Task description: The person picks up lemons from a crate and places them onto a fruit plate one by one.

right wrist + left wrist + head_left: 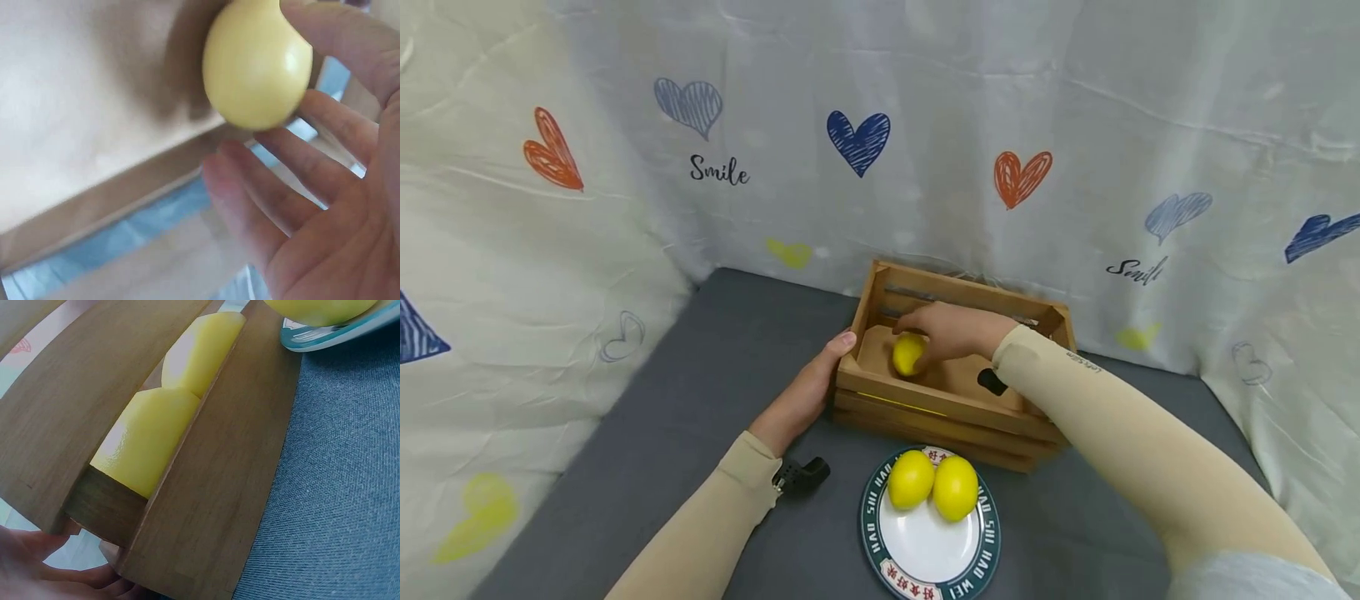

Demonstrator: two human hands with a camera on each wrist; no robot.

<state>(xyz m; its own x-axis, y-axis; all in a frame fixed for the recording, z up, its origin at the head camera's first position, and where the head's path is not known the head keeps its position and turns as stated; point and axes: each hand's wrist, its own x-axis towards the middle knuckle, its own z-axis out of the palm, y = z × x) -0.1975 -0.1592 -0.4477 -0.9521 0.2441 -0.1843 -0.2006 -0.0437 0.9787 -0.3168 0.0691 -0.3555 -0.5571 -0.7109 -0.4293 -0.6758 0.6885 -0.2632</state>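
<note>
A slatted wooden crate (925,407) stands near the back of the table, with a brown sheet inside. My left hand (808,387) grips the crate's left end, thumb up at the rim. Reaching in from the right, my right hand (958,327) holds a yellow lemon (909,354) over the brown sheet. The right wrist view shows this lemon (256,65) between thumb and fingers, the other fingers spread. Through a gap between slats in the left wrist view, two yellow lemons (147,437) show inside the crate.
In front of the crate, a white plate (932,546) with a dark green lettered rim carries two lemons (911,479). A black wrist strap piece (805,475) juts from the left wrist. A pale curtain (940,67) with printed hearts hangs behind the grey tabletop (737,333).
</note>
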